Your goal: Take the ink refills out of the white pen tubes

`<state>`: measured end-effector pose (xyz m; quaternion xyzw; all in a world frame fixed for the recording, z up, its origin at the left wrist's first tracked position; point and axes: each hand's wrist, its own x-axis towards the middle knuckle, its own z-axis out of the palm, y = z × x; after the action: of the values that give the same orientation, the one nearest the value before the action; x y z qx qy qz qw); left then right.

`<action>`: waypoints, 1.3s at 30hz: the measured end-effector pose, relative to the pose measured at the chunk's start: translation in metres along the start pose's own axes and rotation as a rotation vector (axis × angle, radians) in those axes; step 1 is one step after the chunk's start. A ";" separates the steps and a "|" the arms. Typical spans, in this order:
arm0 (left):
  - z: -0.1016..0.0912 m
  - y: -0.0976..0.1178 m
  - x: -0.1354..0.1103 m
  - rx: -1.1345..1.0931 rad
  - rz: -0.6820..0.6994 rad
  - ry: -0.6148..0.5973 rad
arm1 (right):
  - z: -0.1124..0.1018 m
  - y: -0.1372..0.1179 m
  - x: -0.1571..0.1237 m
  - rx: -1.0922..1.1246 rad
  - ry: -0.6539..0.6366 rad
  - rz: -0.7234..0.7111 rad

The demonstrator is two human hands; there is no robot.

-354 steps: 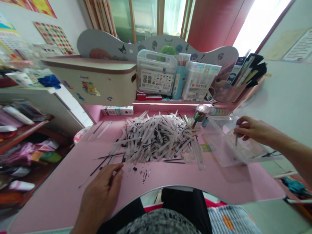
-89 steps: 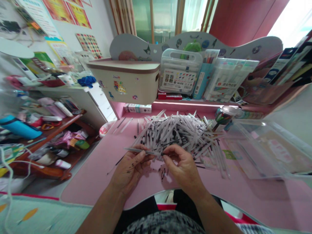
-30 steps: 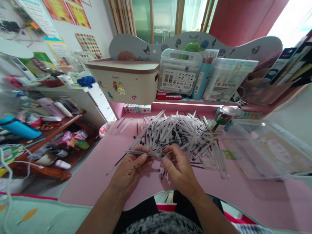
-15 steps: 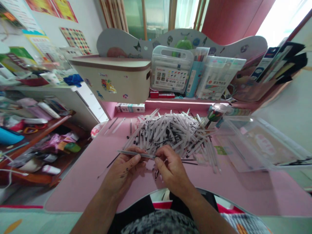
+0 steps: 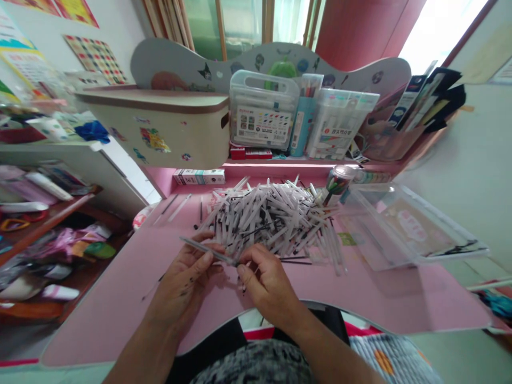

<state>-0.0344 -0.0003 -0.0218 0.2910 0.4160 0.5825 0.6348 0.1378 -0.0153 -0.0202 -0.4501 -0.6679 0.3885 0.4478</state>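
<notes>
A slim translucent pen (image 5: 193, 244) lies slantwise between my hands, above the pink desk (image 5: 360, 298). My left hand (image 5: 184, 282) is closed on its barrel, thumb on top and fingers beneath. At the pen's right end, my right hand (image 5: 268, 277) pinches the tip between thumb and forefinger; exactly what sits in that pinch is partly hidden. Dark smudges mark the left hand. Just beyond both hands spreads a big heap of white and clear pens (image 5: 264, 208), many with black ends.
An open clear plastic box (image 5: 400, 261) with thin dark sticks stands at the right. A jar of pens (image 5: 338, 178) is behind the heap. The shelf above carries a lidded beige bin (image 5: 168, 128) and clear marker cases (image 5: 262, 114). Cluttered shelves (image 5: 52, 224) are at the left.
The view has swung slightly right, so everything appears further left. The pen now tilts more, its left end higher. Both hands keep their hold on it.
</notes>
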 end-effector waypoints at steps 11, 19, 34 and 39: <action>0.003 0.002 -0.001 -0.002 -0.045 -0.007 | -0.134 0.026 -0.012 -0.820 -0.065 0.185; 0.004 0.002 -0.003 0.072 -0.105 -0.018 | -0.138 0.027 -0.015 -1.022 -0.235 0.246; 0.011 -0.004 -0.015 0.147 -0.234 -0.085 | -0.124 0.011 -0.009 -0.294 0.102 0.056; 0.009 -0.006 -0.020 0.126 -0.299 -0.205 | -0.064 -0.007 0.017 0.339 0.154 0.137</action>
<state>-0.0229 -0.0198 -0.0187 0.3228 0.4233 0.4222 0.7337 0.1937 0.0058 0.0096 -0.4410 -0.5244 0.4894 0.5394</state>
